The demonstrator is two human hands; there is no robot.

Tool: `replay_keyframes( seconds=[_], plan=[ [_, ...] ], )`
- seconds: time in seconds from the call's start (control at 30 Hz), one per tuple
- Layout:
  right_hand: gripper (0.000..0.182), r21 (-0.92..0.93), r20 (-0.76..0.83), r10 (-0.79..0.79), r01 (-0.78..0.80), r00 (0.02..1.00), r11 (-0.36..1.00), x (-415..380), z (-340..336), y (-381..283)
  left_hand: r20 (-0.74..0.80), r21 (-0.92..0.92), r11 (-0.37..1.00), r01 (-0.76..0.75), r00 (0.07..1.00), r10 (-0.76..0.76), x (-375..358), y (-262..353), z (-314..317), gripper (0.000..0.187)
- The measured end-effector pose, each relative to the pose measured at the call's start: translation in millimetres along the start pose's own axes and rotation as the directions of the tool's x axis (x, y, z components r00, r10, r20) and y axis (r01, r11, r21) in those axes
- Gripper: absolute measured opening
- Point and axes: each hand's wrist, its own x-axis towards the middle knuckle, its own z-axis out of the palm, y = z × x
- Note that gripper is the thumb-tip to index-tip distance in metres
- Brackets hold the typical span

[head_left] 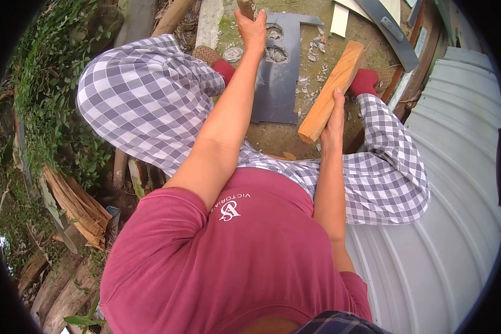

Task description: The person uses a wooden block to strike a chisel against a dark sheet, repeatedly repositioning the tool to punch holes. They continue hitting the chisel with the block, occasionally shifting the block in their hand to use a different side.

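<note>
My left hand (252, 30) is closed around a brown wooden piece (246, 8) like a handle, whose far end is cut off by the top of the view. Below and to the right of that hand lies a flat dark grey sheet (278, 92), with two ragged holes in its upper part. A squared wooden block (333, 92) slants over the ground right of the sheet. My right hand (334, 119) grips its right side, thumb along the wood and the other fingers mostly hidden.
Broken grey chips (317, 47) litter the ground beside the sheet. A curved dark strip (388, 33) and pale offcuts (339, 21) lie at the upper right. Ribbed metal sheeting (451, 167) covers the right side. Leafy plants (55, 106) and split wood (78, 206) are on the left.
</note>
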Motion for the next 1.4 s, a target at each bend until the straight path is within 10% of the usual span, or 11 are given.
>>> replay_keyframes(
  seconds=[0.3, 0.53, 0.9, 1.03, 1.13, 1.4],
  plan=[
    [0.057, -0.028, 0.008, -0.005, 0.005, 1.000, 1.000, -1, 2, 0, 0.059, 0.030, 0.999, 0.020, 0.998, -0.022, -11, 6, 7, 0.046],
    [0.051, -0.153, 0.052, -0.013, 0.021, 0.999, 0.988, -21, 0, -22, 0.367, 0.078, 0.955, -0.286, 0.899, 0.240, -54, 7, 37, 0.034],
    [0.052, -0.203, 0.076, -0.413, 0.420, 0.907, 0.884, -47, 62, -154, 0.171, 0.144, 0.982, -0.123, 0.980, 0.097, -43, 3, 54, 0.035],
    [0.053, -0.703, 0.315, -0.110, 0.310, 0.943, 0.640, 5, 66, -92, 0.163, 0.163, 0.985, -0.058, 0.986, 0.031, -39, 5, 51, 0.035],
    [0.056, -0.616, 0.285, -0.025, 0.204, 0.958, 0.761, 8, 77, -101, 0.170, 0.145, 0.989, -0.002, 0.985, -0.023, -30, 6, 49, 0.035],
    [0.057, -0.330, 0.289, -0.468, 0.546, 0.835, 0.770, -15, 117, -190, 0.145, 0.130, 0.991, -0.036, 0.989, 0.017, -34, 6, 50, 0.036]
  ],
)
